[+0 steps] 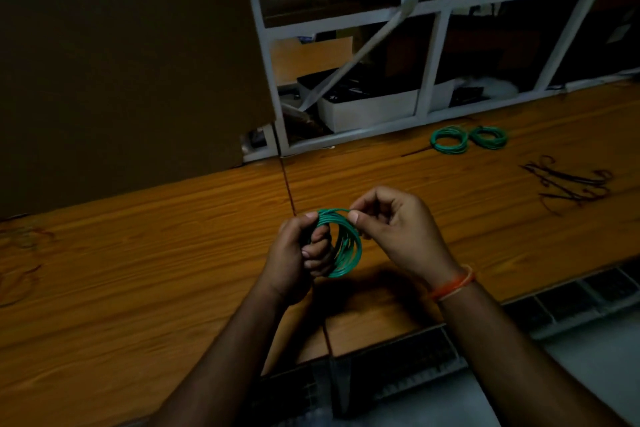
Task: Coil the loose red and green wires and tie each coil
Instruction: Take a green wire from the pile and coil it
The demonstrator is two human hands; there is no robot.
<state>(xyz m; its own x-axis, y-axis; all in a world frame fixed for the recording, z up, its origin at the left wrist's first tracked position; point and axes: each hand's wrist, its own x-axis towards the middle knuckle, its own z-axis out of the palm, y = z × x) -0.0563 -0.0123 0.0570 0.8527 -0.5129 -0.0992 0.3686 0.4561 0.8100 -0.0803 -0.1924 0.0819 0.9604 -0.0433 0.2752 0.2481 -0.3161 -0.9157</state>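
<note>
We hold a green coil (341, 246) with both hands, above the table (138, 270).

Our left hand (298, 260) has its fingers curled through the coil and hides the coil's left side; our right hand (394, 229) pinches the top strands between thumb and finger. Whether a loose end is there we cannot tell. Beyond the coil, to the right, two more green coils (467, 139) lie side by side, and near them a dark red tangle (571, 184), hard to make out. Far left of the coil, faint wires (24, 253) are almost lost in the dark.

Bare forearms, orange wrist thread (453, 284).
</note>
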